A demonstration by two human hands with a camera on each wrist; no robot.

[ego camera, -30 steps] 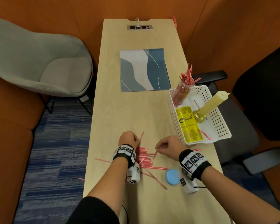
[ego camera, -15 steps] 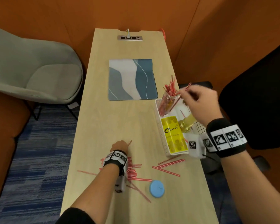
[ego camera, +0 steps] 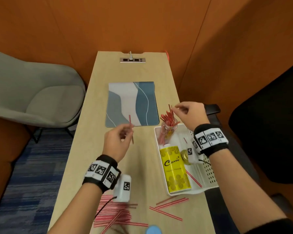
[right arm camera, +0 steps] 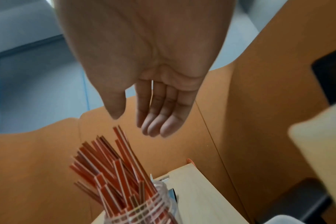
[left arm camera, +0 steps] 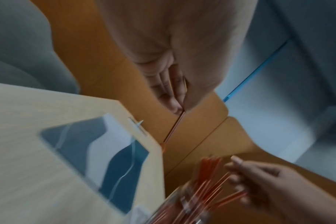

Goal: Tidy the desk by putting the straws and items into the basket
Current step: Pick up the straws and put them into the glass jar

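My left hand (ego camera: 125,132) is raised over the desk (ego camera: 85,149) and pinches one red straw (ego camera: 131,127), also seen in the left wrist view as a straw (left arm camera: 173,128) sticking out from the fingers (left arm camera: 175,97). My right hand (ego camera: 181,108) hovers just above the glass jar (ego camera: 169,127) of red straws in the white basket (ego camera: 211,176). Its fingers (right arm camera: 159,125) are relaxed and hold nothing above the jar (right arm camera: 125,189). A pile of straws (ego camera: 113,213) lies at the near edge, with loose straws (ego camera: 169,205) in front of the basket.
The basket also holds a yellow box (ego camera: 175,169) and a gold candle holder (ego camera: 184,156). A blue lid (ego camera: 153,230) sits at the near edge. A blue-grey mat (ego camera: 132,102) lies mid-desk. A grey chair (ego camera: 37,98) stands left, a black chair (ego camera: 269,124) right.
My left hand has lifted off the straw pile with one straw and moved up toward the jar. My right hand has let go of its straw over the jar and opened.
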